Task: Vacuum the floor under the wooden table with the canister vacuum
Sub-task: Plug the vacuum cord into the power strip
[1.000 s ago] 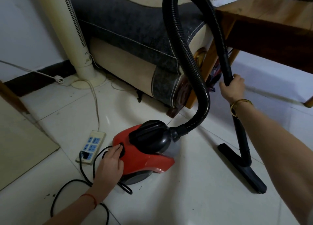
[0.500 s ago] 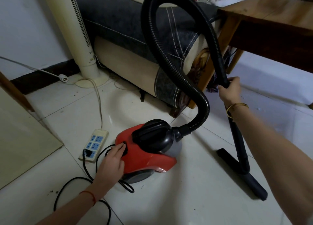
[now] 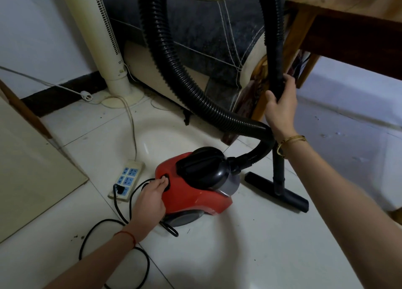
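Gripping wand (image 3: 275, 77), right hand (image 3: 281, 106); left hand (image 3: 150, 198) fingers press vacuum (image 3: 191, 193) button.

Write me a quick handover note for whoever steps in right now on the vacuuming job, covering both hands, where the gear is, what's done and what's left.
Left hand: fingertips on the black button at the rear of the red canister vacuum, which sits on the tiled floor.
Right hand: grips the black wand below the hose.
Floor nozzle: flat on the tiles beside the canister, short of the wooden table.
Plug sits in the power strip.
Done: set up and plugged in.
Left: move the nozzle under the table and vacuum there. Whether the motor runs cannot be told.
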`<state>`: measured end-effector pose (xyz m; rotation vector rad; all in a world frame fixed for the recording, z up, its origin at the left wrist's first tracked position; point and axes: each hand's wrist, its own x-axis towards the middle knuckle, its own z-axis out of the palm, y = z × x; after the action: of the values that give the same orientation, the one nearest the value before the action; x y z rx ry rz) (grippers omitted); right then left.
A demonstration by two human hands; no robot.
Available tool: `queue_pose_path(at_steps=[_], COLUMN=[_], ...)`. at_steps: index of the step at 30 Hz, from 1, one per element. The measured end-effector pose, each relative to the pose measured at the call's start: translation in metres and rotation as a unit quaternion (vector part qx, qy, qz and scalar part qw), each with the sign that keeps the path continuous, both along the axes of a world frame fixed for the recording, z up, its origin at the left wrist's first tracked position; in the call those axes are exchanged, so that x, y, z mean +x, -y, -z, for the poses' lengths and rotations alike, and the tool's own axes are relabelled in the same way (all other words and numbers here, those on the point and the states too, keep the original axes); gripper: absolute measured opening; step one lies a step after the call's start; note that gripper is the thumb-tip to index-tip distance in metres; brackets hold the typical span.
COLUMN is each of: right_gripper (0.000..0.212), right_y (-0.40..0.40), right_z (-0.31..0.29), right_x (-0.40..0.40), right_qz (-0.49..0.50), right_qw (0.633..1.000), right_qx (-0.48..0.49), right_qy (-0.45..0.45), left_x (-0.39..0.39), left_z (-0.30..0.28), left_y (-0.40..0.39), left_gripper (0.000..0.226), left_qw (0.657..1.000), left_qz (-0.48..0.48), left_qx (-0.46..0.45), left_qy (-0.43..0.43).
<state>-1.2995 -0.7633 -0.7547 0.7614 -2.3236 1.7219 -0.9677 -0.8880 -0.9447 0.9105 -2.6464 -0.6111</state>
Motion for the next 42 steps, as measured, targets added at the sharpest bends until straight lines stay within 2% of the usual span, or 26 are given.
queue_pose_path(at_steps=[5,10,14,17,19,21,23,26,28,30,32,34,37,40,42], right_gripper=[0.046,0.044,0.040,0.037,0.036,0.035,0.033,0.030,0.030,0.027,0.027,0.041,0.054,0.049,0.039], right_y=[0.002,0.002,-0.003,-0.005,-0.006,-0.008,-0.010,-0.012,-0.012,-0.011,-0.010,-0.012,-0.015,-0.016,-0.017], right_z=[0.002,0.000,-0.004,-0.008,-0.013,-0.019,-0.028,-0.049,-0.067,-0.088,-0.114,-0.141,-0.179,-0.212,-0.226], right_x=[0.004,0.011,0.010,0.005,0.004,0.001,-0.001,-0.001,0.002,0.006,0.009,0.011,0.010,0.007,0.004], right_qz=[0.001,-0.004,-0.017,-0.024,-0.037,-0.057,-0.070,-0.080,-0.079,-0.073,-0.060,-0.058,-0.071,-0.057,-0.045], right_qw=[1.000,1.000,1.000,1.000,0.999,0.998,0.994,0.981,0.968,0.949,0.925,0.898,0.867,0.838,0.805], right_qx=[0.000,0.001,0.002,0.013,0.020,0.024,0.039,0.077,0.101,0.115,0.107,0.109,0.114,0.079,0.085], right_qy=[-0.009,-0.014,-0.001,-0.002,0.009,0.034,0.077,0.157,0.217,0.285,0.360,0.423,0.481,0.536,0.585], left_x=[-0.005,-0.001,-0.004,-0.021,-0.039,-0.056,-0.068,-0.081,-0.089,-0.095,-0.099,-0.104,-0.114,-0.127,-0.138], left_z=[0.003,0.004,-0.027,-0.078,-0.124,-0.175,-0.226,-0.296,-0.335,-0.366,-0.394,-0.418,-0.449,-0.478,-0.496], left_y=[-0.001,0.005,0.019,0.028,0.035,0.044,0.053,0.063,0.067,0.067,0.063,0.058,0.052,0.044,0.038], left_gripper=[0.056,0.055,0.048,0.042,0.034,0.029,0.035,0.061,0.067,0.072,0.074,0.072,0.065,0.054,0.050], left_qw=[0.999,0.999,0.997,0.985,0.941,0.859,0.783,0.691,0.669,0.678,0.704,0.736,0.762,0.798,0.821], left_qz=[-0.019,0.016,0.020,-0.034,-0.077,-0.077,-0.051,0.001,0.016,0.015,0.011,0.007,0.004,0.008,0.017], left_qx=[-0.039,-0.049,0.068,0.161,0.293,0.444,0.543,0.658,0.688,0.688,0.673,0.649,0.627,0.585,0.562], left_qy=[-0.017,-0.014,0.015,-0.050,-0.152,-0.245,-0.300,-0.300,-0.283,-0.259,-0.228,-0.192,-0.165,-0.144,-0.101])
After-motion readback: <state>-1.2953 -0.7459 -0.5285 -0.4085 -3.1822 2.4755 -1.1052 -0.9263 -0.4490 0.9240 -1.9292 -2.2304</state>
